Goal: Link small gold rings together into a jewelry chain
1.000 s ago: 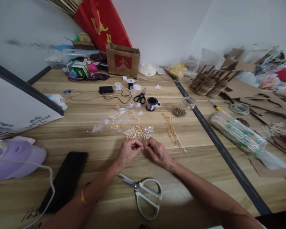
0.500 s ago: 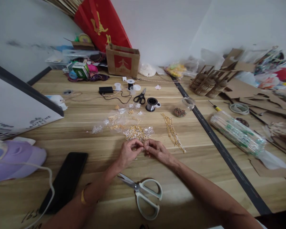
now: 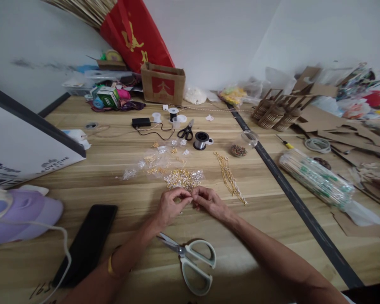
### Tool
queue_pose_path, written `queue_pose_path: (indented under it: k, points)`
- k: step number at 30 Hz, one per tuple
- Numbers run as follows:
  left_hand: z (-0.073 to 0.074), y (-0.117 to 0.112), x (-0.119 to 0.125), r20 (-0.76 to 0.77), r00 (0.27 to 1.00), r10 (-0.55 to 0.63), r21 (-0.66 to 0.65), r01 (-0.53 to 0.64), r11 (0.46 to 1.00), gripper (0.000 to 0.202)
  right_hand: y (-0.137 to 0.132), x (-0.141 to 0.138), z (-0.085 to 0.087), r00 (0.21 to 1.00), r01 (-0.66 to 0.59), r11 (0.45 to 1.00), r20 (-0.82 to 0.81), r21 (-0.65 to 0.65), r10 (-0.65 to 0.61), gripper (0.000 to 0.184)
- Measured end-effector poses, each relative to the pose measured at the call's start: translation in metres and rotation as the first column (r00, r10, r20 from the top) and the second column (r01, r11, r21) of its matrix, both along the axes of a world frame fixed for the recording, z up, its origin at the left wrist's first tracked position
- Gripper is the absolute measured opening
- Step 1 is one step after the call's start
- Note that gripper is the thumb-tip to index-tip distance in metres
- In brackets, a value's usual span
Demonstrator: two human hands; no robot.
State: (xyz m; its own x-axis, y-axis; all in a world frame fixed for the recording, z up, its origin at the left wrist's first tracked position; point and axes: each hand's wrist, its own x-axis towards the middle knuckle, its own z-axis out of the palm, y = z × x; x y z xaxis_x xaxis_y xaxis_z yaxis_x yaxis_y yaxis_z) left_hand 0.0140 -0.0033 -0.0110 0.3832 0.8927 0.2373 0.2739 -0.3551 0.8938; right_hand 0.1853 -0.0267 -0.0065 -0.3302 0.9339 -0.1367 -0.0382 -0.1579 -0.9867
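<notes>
Fingertip to fingertip, my left hand (image 3: 174,206) and my right hand (image 3: 210,202) meet over the wooden table. Both are closed in a pinch; whatever lies between the fingertips is too small to make out. Just beyond them is a pile of small gold and silver beads (image 3: 180,178), with silver rings (image 3: 197,175) at its right. Gold chains (image 3: 228,177) lie to the right of my right hand. Nearer to me, white-handled scissors (image 3: 190,259) rest on the table, blades pointing up and left.
Small bags of findings (image 3: 152,160), a wire spool (image 3: 202,140) and black scissors (image 3: 186,131) lie farther back. A jar of beads (image 3: 240,150) stands to the right. At left are a black phone (image 3: 85,245) and a purple device (image 3: 28,213). Wrapped sticks (image 3: 315,177) lie at right.
The whole view has shifted slightly. Both hands keep their pinch at almost the same place, with only a tiny shift of the fingers.
</notes>
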Motion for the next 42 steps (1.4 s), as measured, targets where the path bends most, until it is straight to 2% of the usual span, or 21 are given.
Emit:
queue_pose_path:
  k: [8, 16, 22, 28, 34, 38, 42]
  points:
    - [0.002, 0.000, -0.001, -0.050, 0.999, -0.015, 0.060, 0.018, 0.998, 0.008, 0.001, 0.000, 0.002, 1.000, -0.007, 1.000, 0.027, 0.023, 0.006, 0.040]
    - [-0.002, 0.001, 0.000, -0.014, 0.999, -0.031, 0.083, 0.032, 0.996, 0.009, 0.001, 0.000, -0.001, 0.999, 0.001, 1.000, 0.034, 0.028, -0.002, 0.039]
    - [0.001, 0.002, -0.002, -0.035, 0.999, -0.038, -0.028, 0.037, 0.999, 0.010, 0.001, 0.002, 0.001, 0.998, 0.001, 0.998, 0.058, 0.056, -0.004, 0.035]
    - [0.001, 0.006, -0.004, 0.003, 1.000, -0.016, -0.132, 0.016, 0.991, 0.011, 0.001, 0.007, 0.004, 0.971, 0.009, 0.981, 0.233, 0.193, -0.055, 0.028]
    - [-0.004, 0.008, -0.005, -0.051, 0.999, 0.008, -0.079, -0.012, 0.997, 0.010, -0.002, 0.006, 0.007, 0.955, -0.005, 0.943, 0.282, 0.333, -0.095, 0.023]
    - [-0.006, 0.009, -0.006, -0.116, 0.991, 0.067, -0.037, -0.072, 0.997, 0.009, -0.003, 0.007, 0.012, 0.939, -0.095, 0.898, 0.337, 0.429, -0.062, 0.020]
    - [-0.005, 0.009, -0.006, -0.154, 0.983, 0.098, -0.023, -0.103, 0.994, 0.010, -0.003, 0.007, 0.012, 0.937, -0.128, 0.885, 0.347, 0.448, -0.040, 0.020]
